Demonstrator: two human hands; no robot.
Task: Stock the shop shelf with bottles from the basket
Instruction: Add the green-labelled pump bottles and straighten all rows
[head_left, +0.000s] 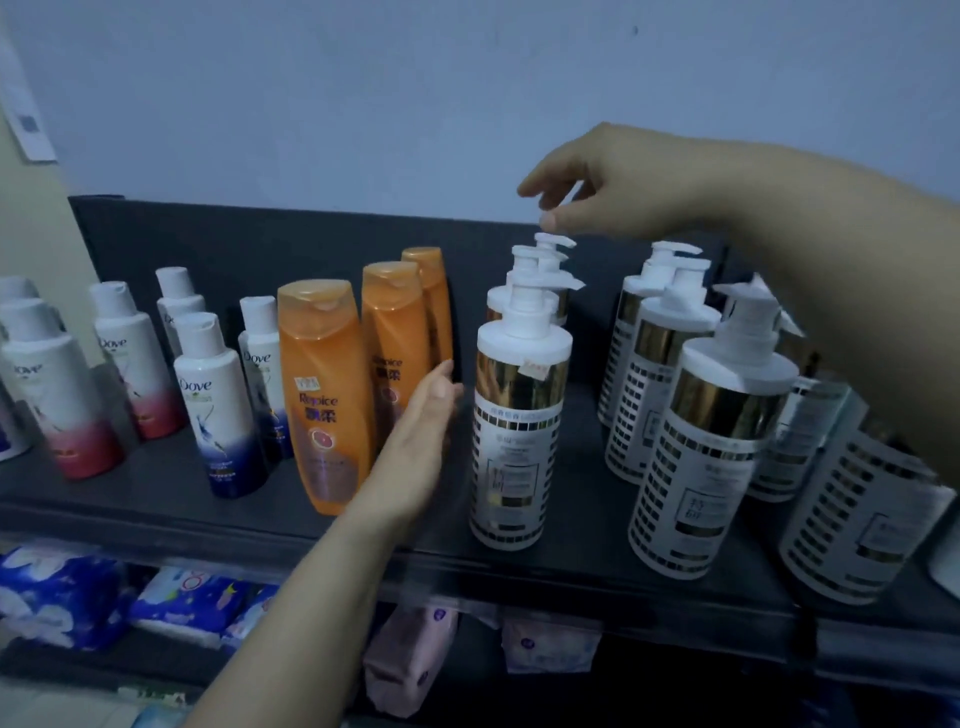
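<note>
Standing just beside the left hand (423, 418), front pump bottle (519, 426).

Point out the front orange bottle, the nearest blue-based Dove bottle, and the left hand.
front orange bottle (322, 400), head view, on its label.
nearest blue-based Dove bottle (214, 408), head view, on the front of its body.
left hand (423, 431), head view, on the middle of the hand.

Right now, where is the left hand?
Head view, centre: the left hand sits between the orange bottles and the front pump bottle, over the shelf.
</note>
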